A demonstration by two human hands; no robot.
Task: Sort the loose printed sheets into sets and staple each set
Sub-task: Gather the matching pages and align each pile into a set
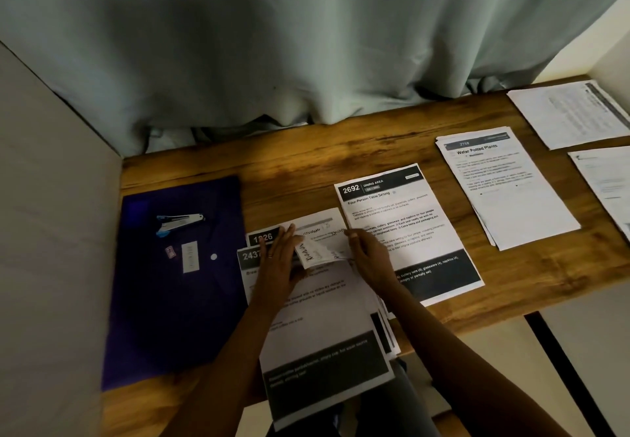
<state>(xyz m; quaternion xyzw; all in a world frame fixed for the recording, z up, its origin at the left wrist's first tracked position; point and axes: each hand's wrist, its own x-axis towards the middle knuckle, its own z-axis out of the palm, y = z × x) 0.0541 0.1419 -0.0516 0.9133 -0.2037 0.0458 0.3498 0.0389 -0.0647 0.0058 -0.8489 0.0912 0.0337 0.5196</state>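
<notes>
- Head view, hands: the left hand lies flat with straight fingers and grips nothing. It presses on the near stack headed "2437", and its fingertips reach onto the "1826" sheet just behind.
- Head view, grip: the right hand appears to pinch the right edge of a curled sheet between thumb and fingers. The sheet arches up between the two hands above the near stack, and handwriting shows on its turned-up face.
- Head view, sorted paper: the "2692" sheet lies just right of the hands, partly under the right wrist. The "Water Potted Plants" pile sits further right. Two more piles lie at the far right edge of the wooden table.
- Head view, tools: the stapler rests on the purple folder at the left, well apart from both hands.
- Handling, as a judgement: the sheets look light and limp, sagging wherever they are unsupported, and they are likely to slide on one another. A pinch at an edge or corner suits them, with the other palm flat on the stack to hold it in place. A hard squeeze would probably crease them. Each set will likely need its top corner squared up before stapling.
</notes>
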